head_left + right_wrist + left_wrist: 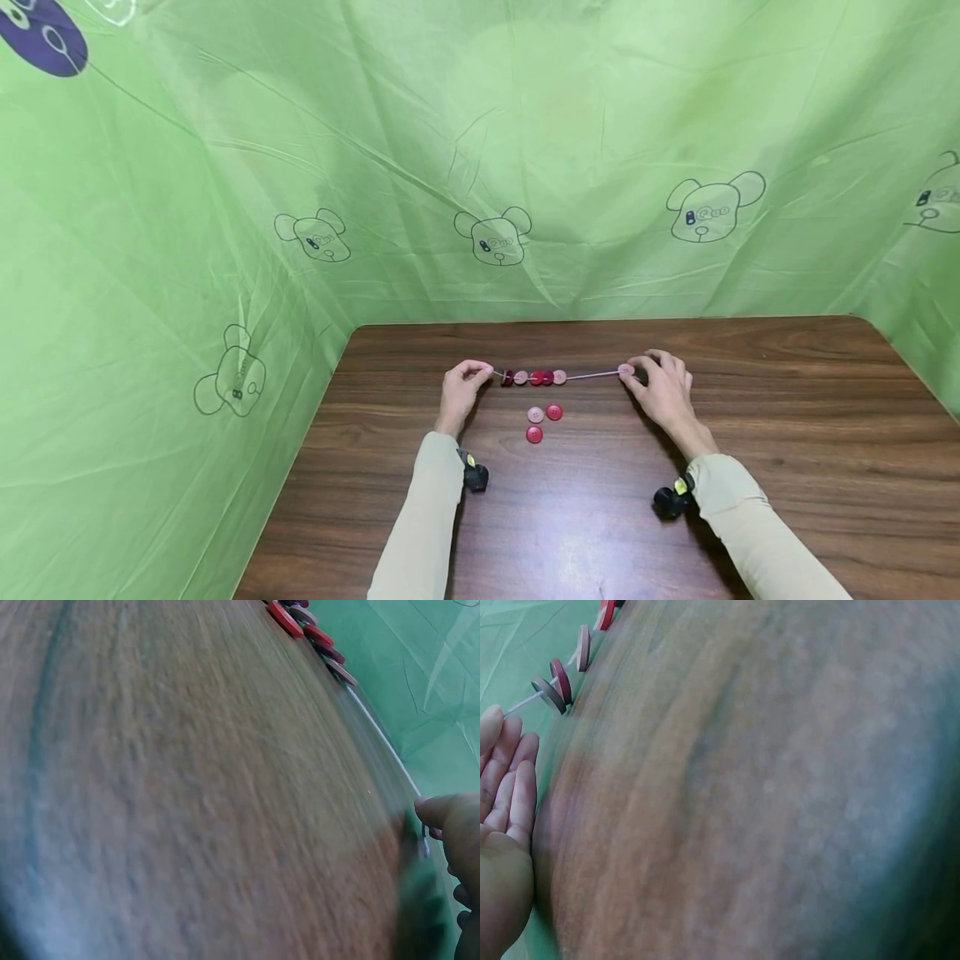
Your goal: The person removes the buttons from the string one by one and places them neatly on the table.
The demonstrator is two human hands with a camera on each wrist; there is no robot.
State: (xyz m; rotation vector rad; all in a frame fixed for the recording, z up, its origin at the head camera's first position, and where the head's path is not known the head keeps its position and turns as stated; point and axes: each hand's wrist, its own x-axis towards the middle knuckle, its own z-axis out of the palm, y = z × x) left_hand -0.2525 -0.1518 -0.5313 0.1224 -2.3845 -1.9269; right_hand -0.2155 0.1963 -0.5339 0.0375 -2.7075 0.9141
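A thin pale string stretches between both hands near the back of the table. My left hand pinches its left end between thumb and fingertips. Several threaded buttons in maroon, red and light pink sit bunched on it, nearer the left hand; in the left wrist view some threaded buttons stand on edge. My right hand pinches a light pink button at the right end of the string. Whether the string passes through that button is hidden by the fingers.
On the table, just below the string, lie a loose pink button and two loose red buttons, one upper and one lower. A green cloth with bear drawings hangs behind the table and at its sides.
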